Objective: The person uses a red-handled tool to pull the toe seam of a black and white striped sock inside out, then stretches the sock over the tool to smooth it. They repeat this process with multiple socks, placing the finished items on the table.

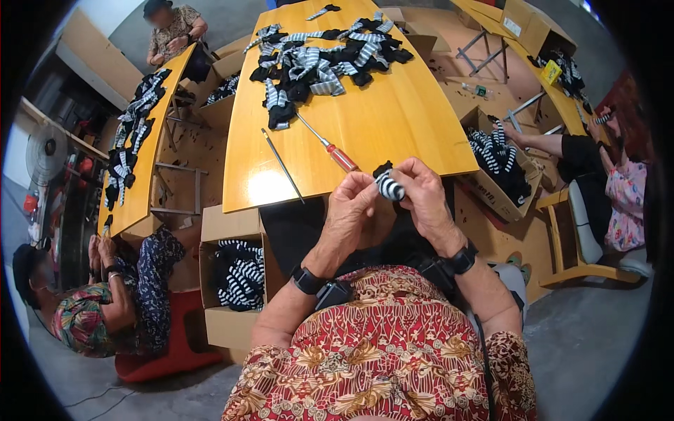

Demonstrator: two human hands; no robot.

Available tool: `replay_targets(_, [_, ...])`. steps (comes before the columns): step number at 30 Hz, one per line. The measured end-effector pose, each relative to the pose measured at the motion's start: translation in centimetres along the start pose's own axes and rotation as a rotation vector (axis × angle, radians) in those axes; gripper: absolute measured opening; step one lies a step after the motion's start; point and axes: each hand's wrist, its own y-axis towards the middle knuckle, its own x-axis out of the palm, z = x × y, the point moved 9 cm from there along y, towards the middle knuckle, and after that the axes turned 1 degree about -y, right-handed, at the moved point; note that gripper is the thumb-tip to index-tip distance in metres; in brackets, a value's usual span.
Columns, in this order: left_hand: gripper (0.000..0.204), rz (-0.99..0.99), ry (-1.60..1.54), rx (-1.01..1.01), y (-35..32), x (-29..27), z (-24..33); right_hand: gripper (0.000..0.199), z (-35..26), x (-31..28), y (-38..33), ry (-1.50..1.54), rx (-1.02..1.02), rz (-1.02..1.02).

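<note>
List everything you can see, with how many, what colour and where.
Held piece: one, black and white, lower centre
Striped pieces: many, black with grey or white, tables and boxes
Screwdriver: one, red handle, centre table
Rod: one, dark, left of screwdriver
Tables: at least three, yellow, centre, left, right
Boxes: at least four, brown, around and on tables
Fan: one, pale, left
Seat: one, red, lower left
Chair: one, wood and grey, right
Other people: at least three, patterned clothes, left and right
Shirt: one, red patterned, bottom
Wristbands: two, black, wrists
Left fingers, right fingers: bare, pinching held piece

Left hand [348, 203], right hand [426, 200], pinched striped fabric [389, 185]
</note>
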Motion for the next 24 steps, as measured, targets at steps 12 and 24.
replay_targets(12, [0.008, 0.037, -0.107, -0.019, -0.4, -0.2, 1.8, 0.006, -1.0, 3.1, -0.6, 0.121, -0.038, -0.258])
replay_targets(24, [0.015, -0.112, -0.080, -0.014, 0.5, 3.9, 1.8, 0.007, -1.2, 0.0, 1.1, 0.189, -0.032, -0.065])
